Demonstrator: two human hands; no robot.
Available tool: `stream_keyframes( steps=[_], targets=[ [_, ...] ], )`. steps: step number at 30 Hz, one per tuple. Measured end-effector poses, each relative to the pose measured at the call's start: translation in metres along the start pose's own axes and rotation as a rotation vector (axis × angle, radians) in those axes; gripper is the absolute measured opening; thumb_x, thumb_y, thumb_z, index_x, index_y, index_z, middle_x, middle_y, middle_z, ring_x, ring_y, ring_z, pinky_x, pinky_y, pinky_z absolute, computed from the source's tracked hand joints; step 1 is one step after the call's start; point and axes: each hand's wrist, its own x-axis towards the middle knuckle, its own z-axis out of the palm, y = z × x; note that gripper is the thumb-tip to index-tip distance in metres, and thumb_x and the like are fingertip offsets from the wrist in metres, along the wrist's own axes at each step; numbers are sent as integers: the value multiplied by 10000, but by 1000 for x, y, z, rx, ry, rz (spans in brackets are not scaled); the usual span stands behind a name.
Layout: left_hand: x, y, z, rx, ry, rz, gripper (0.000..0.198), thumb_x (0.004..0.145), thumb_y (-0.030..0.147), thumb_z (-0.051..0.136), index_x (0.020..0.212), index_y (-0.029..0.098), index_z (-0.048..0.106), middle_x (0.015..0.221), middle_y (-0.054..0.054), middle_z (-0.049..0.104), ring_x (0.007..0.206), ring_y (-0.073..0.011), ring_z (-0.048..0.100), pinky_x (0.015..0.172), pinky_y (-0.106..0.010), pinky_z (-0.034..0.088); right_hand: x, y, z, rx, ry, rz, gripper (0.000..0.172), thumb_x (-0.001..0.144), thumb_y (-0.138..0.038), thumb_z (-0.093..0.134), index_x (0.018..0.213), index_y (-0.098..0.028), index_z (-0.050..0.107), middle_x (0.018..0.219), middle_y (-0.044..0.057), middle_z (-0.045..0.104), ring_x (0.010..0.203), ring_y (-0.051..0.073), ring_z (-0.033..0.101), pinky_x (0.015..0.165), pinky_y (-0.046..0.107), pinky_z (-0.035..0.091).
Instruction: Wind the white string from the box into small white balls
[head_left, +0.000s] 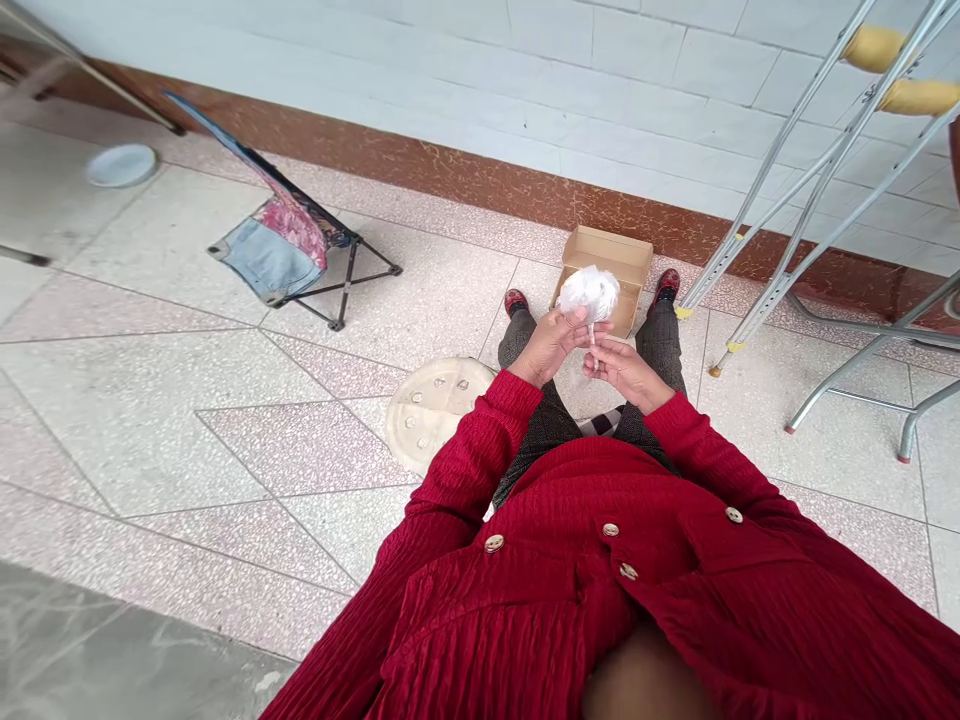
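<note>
A white, crumpled puff of plastic or tissue (pixel 590 295) with a thin white stem (pixel 592 345) sits between my hands, in front of my knees. My left hand (pixel 551 345) holds the puff from the left, its fingers against the base. My right hand (pixel 626 372) pinches the stem low down with thumb and fingertips. Behind the puff, on the floor between my red shoes, stands an open cardboard box (pixel 615 258). The puff hides part of it.
A round, cream plastic lid (pixel 433 415) lies by my left knee. Further left stand a folding camp stool (pixel 300 240) and a white dish (pixel 121 165). Aluminium crutches (pixel 780 190) with yellow pads lean at right, near metal table legs (pixel 847 385).
</note>
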Motion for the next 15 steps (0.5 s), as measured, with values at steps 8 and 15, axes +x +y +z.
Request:
stream_keyframes(
  steps=[8,15],
  targets=[
    [10,-33,-42,-24,170,-107,534,819,550,707,1122,119,620,1035,-164,746,1023,-261,714,1027,-430,480,-20,22,-23,-92,95,-17,439,768,-563,725,862,-139,664,517,-88,366,402,31,231,422,226,137],
    [35,-81,-58,28,291,-347,580,822,631,655,1108,130,595,1025,-156,743,970,-229,727,972,-363,513,-38,55,-32,-230,219,6,510,767,-641,648,842,-136,653,500,-74,397,413,52,277,429,230,170]
  ],
)
